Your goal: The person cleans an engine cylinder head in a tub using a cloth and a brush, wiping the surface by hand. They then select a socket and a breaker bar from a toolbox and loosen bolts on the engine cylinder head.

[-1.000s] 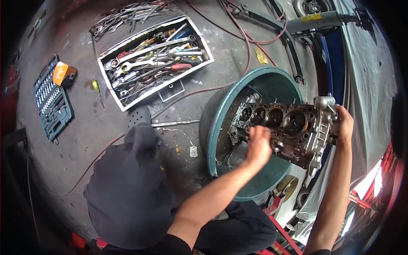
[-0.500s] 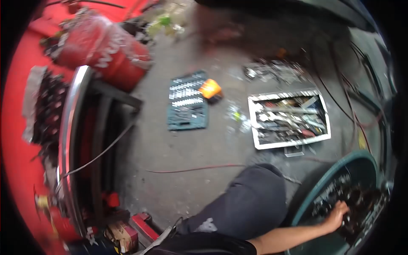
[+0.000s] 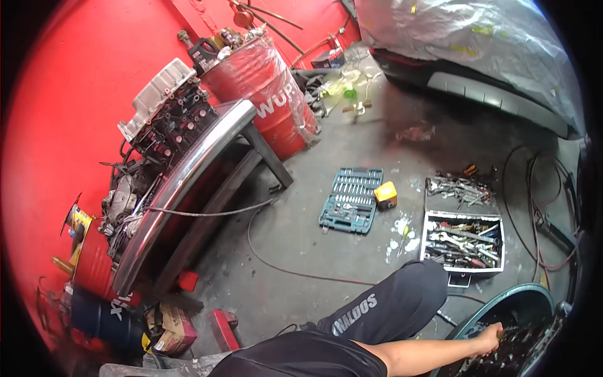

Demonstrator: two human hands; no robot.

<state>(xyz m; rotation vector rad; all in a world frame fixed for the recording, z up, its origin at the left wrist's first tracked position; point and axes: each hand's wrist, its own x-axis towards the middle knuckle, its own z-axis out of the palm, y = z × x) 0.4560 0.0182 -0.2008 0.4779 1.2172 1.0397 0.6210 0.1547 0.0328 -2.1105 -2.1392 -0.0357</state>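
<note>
My left hand (image 3: 487, 340) reaches out at the lower right, over a dark green round tub (image 3: 531, 290). Its fingers are curled closed at the edge of a dark, oily metal part (image 3: 524, 345) with many holes, which leans in the tub. Whatever the fingers grip is too small and hidden to name. Above the tub sits an open toolbox (image 3: 463, 269) with wrenches and other hand tools. More wrenches (image 3: 461, 190) lie in its opened lid. My right hand is out of view.
A green socket set case (image 3: 350, 222) lies open beside a yellow-and-black object (image 3: 385, 195). At left, a chrome bumper (image 3: 188, 176) stands before an engine block (image 3: 169, 122) and a red drum (image 3: 276, 103). A hose (image 3: 295, 273) crosses the floor. A plastic-covered car (image 3: 471, 50) stands behind.
The view has swung up and left, so the scene sits lower and further right. My left hand stays at the metal part in the tub, fingers closed.
</note>
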